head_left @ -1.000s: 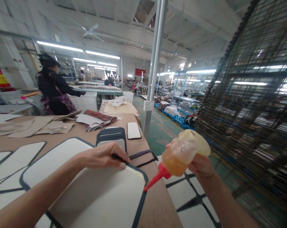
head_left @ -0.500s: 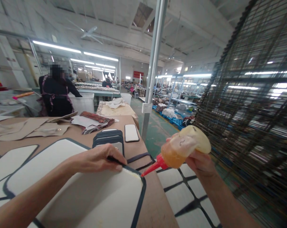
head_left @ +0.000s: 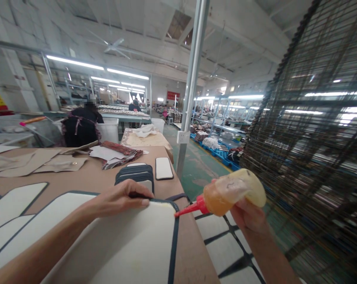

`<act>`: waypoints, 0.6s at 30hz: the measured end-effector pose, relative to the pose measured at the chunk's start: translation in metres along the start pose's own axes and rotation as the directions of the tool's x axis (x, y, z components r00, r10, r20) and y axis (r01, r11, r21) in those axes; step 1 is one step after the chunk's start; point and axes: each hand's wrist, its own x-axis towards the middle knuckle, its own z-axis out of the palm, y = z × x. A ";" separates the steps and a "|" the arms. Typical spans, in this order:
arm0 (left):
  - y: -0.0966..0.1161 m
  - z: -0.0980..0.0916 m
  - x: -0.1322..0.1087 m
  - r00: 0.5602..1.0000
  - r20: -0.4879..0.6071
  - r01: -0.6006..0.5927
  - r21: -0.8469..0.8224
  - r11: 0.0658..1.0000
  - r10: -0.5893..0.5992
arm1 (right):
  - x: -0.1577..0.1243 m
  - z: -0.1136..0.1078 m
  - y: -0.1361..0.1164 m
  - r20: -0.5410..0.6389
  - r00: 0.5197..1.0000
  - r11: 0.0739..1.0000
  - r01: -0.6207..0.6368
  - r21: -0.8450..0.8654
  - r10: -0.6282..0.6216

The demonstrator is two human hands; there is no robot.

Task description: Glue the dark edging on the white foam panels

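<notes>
My right hand (head_left: 249, 215) grips a soft glue bottle (head_left: 233, 191) of amber liquid, tilted so its red nozzle (head_left: 188, 209) touches the far right corner of a white panel with a dark blue border (head_left: 137, 244). My left hand (head_left: 122, 199) lies on that panel's far edge, fingers curled and pressing the dark border strip down. The panel rests on a brown worktable (head_left: 86, 177).
A stack of small dark-edged pieces (head_left: 135, 173) and one white piece (head_left: 163, 168) sit behind my left hand. More white panels (head_left: 15, 205) lie at left and on a low rack (head_left: 225, 232) at right. A dark wire rack (head_left: 314, 138) stands right. A person (head_left: 82, 126) works beyond the table.
The nozzle tip has risen from the panel's right edge to its far corner as the bottle tilted flatter. My left hand kept pressing the border. The person beyond the table bent down.
</notes>
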 end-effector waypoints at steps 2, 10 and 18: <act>-0.002 0.002 0.002 1.000 -0.010 0.018 -0.024 1.000 -0.018 | -0.001 -0.001 0.002 -0.008 1.000 1.000 0.000 0.004 0.000; -0.020 0.005 0.007 0.999 -0.031 0.039 -0.125 0.991 -0.043 | -0.008 -0.001 0.004 -0.008 0.998 0.997 -0.061 0.047 0.061; -0.034 0.011 0.009 0.988 -0.064 0.121 -0.214 0.969 -0.138 | -0.014 0.015 0.002 -0.015 0.999 0.997 -0.035 0.062 0.036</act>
